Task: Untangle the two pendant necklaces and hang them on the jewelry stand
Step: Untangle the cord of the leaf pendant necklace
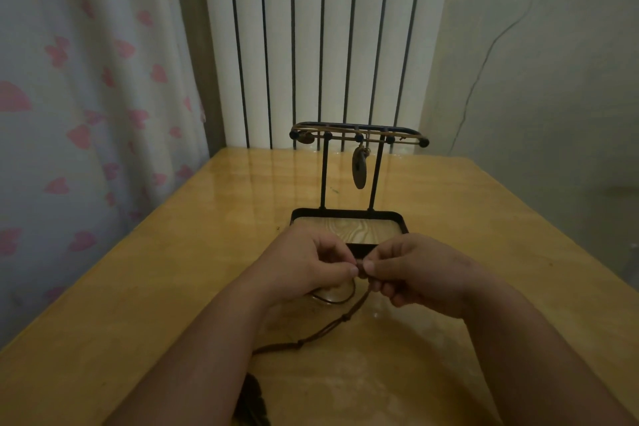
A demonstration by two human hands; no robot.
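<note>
Brown cord necklace (300,342) trails across worktop (138,287) | left hand (304,259) and right hand (415,270) pinch its cord, fingertips meeting | tan pendant necklace (359,169) hangs on jewelry stand (345,212)

Two necklaces (359,171) (311,339) — one stand (324,176)

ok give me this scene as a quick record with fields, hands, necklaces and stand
left grip: pinches the dark cord
right grip: pinches the same cord, fingertips close to the left's
dark cord: trails from the hands over the table toward the person
jewelry stand: upright on the table, behind the hands
hung necklace: light cord over the top bar, pendant hanging between the posts
</note>
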